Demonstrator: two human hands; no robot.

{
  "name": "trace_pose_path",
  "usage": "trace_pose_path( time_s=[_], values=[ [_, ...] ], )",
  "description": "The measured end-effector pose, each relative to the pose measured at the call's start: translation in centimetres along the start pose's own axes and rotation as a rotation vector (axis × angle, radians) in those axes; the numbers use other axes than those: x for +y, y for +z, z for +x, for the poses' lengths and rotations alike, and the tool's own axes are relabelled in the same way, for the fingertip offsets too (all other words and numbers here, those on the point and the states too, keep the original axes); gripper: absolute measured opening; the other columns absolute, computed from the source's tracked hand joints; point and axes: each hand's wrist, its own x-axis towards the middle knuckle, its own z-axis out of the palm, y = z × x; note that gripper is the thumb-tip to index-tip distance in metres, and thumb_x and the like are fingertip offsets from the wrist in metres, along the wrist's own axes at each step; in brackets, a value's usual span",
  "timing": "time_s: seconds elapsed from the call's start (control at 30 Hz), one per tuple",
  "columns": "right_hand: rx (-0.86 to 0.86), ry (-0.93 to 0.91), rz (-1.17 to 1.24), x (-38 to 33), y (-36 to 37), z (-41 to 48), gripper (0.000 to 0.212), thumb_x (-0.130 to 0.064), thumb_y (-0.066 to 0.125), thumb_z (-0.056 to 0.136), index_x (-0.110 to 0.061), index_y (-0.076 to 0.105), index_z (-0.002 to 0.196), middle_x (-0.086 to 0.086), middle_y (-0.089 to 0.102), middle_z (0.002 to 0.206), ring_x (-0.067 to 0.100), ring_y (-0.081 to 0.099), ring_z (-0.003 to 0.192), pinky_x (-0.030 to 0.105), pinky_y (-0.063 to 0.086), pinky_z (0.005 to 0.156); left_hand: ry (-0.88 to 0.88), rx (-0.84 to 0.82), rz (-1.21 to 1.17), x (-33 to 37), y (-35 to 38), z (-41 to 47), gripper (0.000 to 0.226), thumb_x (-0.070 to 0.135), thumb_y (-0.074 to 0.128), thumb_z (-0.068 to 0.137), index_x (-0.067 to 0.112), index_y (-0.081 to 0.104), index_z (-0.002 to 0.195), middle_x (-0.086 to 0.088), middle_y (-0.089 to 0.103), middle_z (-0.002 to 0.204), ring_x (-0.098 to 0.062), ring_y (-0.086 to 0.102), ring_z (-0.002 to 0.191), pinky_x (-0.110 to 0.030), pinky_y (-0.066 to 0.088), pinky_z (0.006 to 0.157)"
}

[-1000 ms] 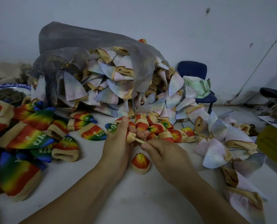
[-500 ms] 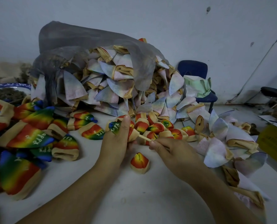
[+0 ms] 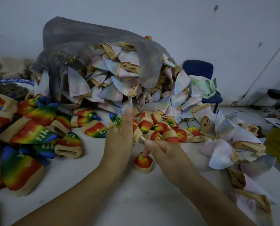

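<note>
The grey mesh bag (image 3: 93,46) slumps at the far edge of the table (image 3: 103,185), spilling pale cones (image 3: 119,88) toward the right edge. A stray elbow or a tug on one cone could bring that heap sliding onto the work. The rainbow pieces (image 3: 30,132) are heaped along the left edge, where a shove might send some over. Near the middle of the table, the left hand (image 3: 119,141) has its grip clamped round a rainbow cone (image 3: 116,119), thumb up along it. The cone's tan cuff faces the right hand (image 3: 165,154), whose grip is pinched together on a thin stick (image 3: 142,138) that meets the cuff; how deep it goes cannot be told. The stick looks like the main risk: driven too hard or off-line, it could pierce the cone's tip or snap. A slack left grip would let the cone slide off it. The small turned piece (image 3: 143,162) just below the right hand could get knocked aside.
</note>
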Motion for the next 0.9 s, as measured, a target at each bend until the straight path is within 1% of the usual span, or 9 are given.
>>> trace_pose_path(
  time_s=[0.1, 0.23, 0.3, 0.4, 0.47, 0.53, 0.6, 0.77, 0.9],
  values=[
    [-0.008, -0.004, -0.115, 0.1, -0.2, 0.2, 0.040, -0.055, 0.041, 0.090, -0.029, 0.063, 0.068, -0.015, 0.051, 0.055, -0.001, 0.048, 0.055, 0.011, 0.035, 0.049, -0.045, -0.065, 0.056, -0.4, -0.4, 0.1, 0.064, 0.076, 0.031, 0.076, 0.018, 0.040, 0.051, 0.008, 0.040, 0.043, -0.002, 0.038, 0.037, -0.012, 0.034, 0.041],
    [0.036, -0.158, -0.404, 0.6, -2.0, 0.7, 0.051, -0.072, 0.027, 0.082, -0.033, 0.060, 0.072, -0.014, 0.055, 0.064, 0.005, 0.052, 0.063, 0.019, 0.033, 0.050, -0.075, -0.094, 0.075, -0.5, -0.7, -0.3, 0.084, 0.088, 0.026, 0.066, 0.007, 0.046, 0.053, 0.004, 0.041, 0.040, -0.007, 0.040, 0.039, -0.011, 0.034, 0.042],
    [0.048, -0.214, -0.506, 1.0, -3.2, 0.7, 0.051, -0.072, 0.025, 0.084, -0.034, 0.056, 0.069, -0.009, 0.053, 0.063, 0.008, 0.050, 0.061, 0.022, 0.031, 0.049, -0.085, -0.115, 0.028, -0.5, -0.6, -0.3, 0.085, 0.083, 0.030, 0.071, 0.002, 0.048, 0.054, 0.000, 0.043, 0.041, -0.007, 0.043, 0.038, -0.010, 0.035, 0.041],
    [0.019, -0.247, -0.580, 1.3, -4.2, 0.8, 0.053, -0.072, 0.025, 0.084, -0.032, 0.057, 0.072, -0.007, 0.053, 0.063, 0.010, 0.049, 0.063, 0.023, 0.030, 0.050, -0.159, -0.131, -0.021, -0.3, -0.5, -0.2, 0.069, 0.077, 0.041, 0.074, 0.012, 0.045, 0.053, 0.001, 0.043, 0.043, -0.007, 0.043, 0.038, -0.012, 0.036, 0.040],
    [0.002, -0.242, -0.556, 1.1, -3.9, 0.8, 0.055, -0.073, 0.024, 0.083, -0.031, 0.060, 0.075, -0.007, 0.055, 0.065, 0.010, 0.051, 0.066, 0.025, 0.035, 0.053, -0.190, -0.174, -0.061, -0.3, -0.5, -0.2, 0.061, 0.067, 0.047, 0.082, 0.018, 0.045, 0.046, 0.003, 0.042, 0.041, -0.007, 0.042, 0.036, -0.014, 0.036, 0.038],
    [0.009, -0.229, -0.487, 0.9, -3.0, 0.8, 0.058, -0.073, 0.024, 0.082, -0.029, 0.061, 0.076, -0.005, 0.056, 0.066, 0.009, 0.052, 0.067, 0.025, 0.037, 0.054, -0.184, -0.218, -0.040, -0.3, -0.2, -0.4, 0.067, 0.060, 0.043, 0.091, 0.021, 0.043, 0.037, 0.002, 0.040, 0.037, -0.008, 0.039, 0.034, -0.014, 0.034, 0.038],
    [0.064, -0.191, -0.405, 0.8, -1.7, 0.6, 0.058, -0.074, 0.024, 0.079, -0.030, 0.061, 0.076, -0.005, 0.058, 0.067, 0.008, 0.054, 0.067, 0.026, 0.040, 0.055, -0.183, -0.207, -0.023, -0.2, 0.0, -0.4, 0.071, 0.059, 0.039, 0.095, 0.021, 0.041, 0.036, 0.002, 0.039, 0.037, -0.008, 0.038, 0.034, -0.015, 0.033, 0.037],
    [0.160, -0.070, -0.276, 0.9, 0.7, 0.4, 0.051, -0.076, 0.026, 0.076, -0.034, 0.054, 0.066, -0.014, 0.058, 0.065, 0.004, 0.053, 0.061, 0.022, 0.037, 0.051, -0.122, -0.167, 0.022, -0.1, -0.1, 0.0, 0.067, 0.077, 0.031, 0.078, 0.023, 0.044, 0.040, 0.004, 0.043, 0.040, -0.005, 0.042, 0.038, -0.013, 0.035, 0.040],
    [0.142, -0.068, -0.325, 1.5, -0.3, 0.9, 0.059, -0.078, 0.025, 0.073, -0.029, 0.058, 0.072, -0.007, 0.059, 0.068, 0.006, 0.054, 0.065, 0.027, 0.039, 0.055, -0.071, -0.209, 0.020, -1.0, -0.3, -0.1, 0.072, 0.076, 0.025, 0.081, 0.020, 0.057, 0.048, 0.004, 0.059, 0.048, -0.001, 0.057, 0.046, -0.008, 0.041, 0.048]
  ],
)
